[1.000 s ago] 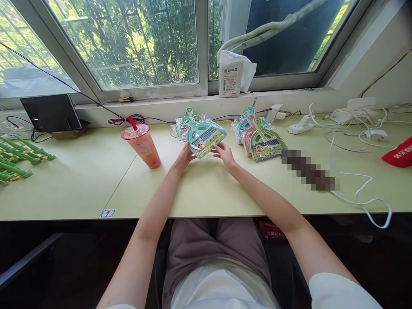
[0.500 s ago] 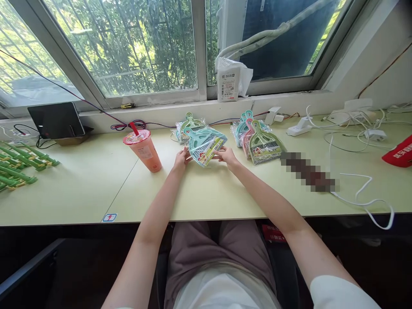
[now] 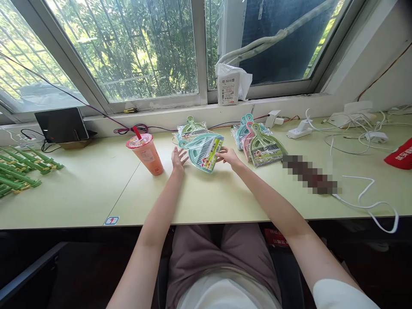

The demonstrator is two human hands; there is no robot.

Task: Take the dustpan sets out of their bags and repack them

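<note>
A light-blue mini dustpan and brush set, wrapped in clear plastic with a printed label, is tilted over the table in front of me. My right hand pinches its right edge, fingertips partly hidden by the wrapper. My left hand is just left of the set with its fingers apart, holding nothing. Behind the set lies a green wrapped dustpan set, partly covered by it. To the right rests a group of wrapped sets, with a green one in front of a pink one and a blue one.
An orange drink cup with a red straw stands left of my left hand. Green bamboo-like pieces lie far left, near a tablet. White cables, a power strip and a red item occupy the right side.
My left hand has let go of the blue dustpan set and its fingers have spread. The set has turned, its handle now pointing left, while my right hand keeps its grip.
</note>
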